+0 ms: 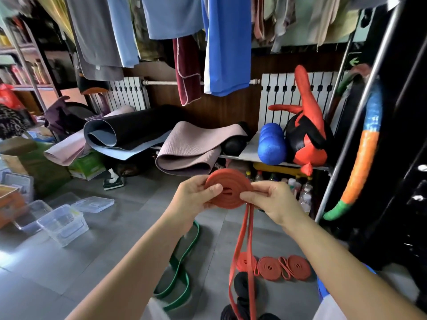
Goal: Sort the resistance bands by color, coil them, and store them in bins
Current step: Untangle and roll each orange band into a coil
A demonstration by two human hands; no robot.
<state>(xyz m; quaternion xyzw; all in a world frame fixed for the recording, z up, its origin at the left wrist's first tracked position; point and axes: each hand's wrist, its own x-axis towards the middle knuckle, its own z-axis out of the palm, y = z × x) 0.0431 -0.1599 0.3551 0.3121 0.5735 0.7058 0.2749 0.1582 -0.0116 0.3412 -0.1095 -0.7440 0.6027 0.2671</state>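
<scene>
A partly coiled red resistance band point(227, 181) is held up in front of me, its loose tail hanging down to the floor. My left hand point(196, 195) grips the coil's left side, thumb on top. My right hand point(270, 199) pinches the coil's right edge where the tail leaves it. Three coiled red bands point(272, 266) lie on the grey floor below right. A loose green band point(182, 269) lies on the floor under my left forearm. Black coiled bands point(242, 285) sit at the bottom, partly hidden by the tail.
Clear plastic bins point(62, 224) and a lid point(93, 204) stand on the floor at left. Rolled yoga mats point(189, 146), a blue foam roller point(271, 144) and a red punching bag fill the shelf ahead. Clothes hang overhead. Boxes crowd the far left.
</scene>
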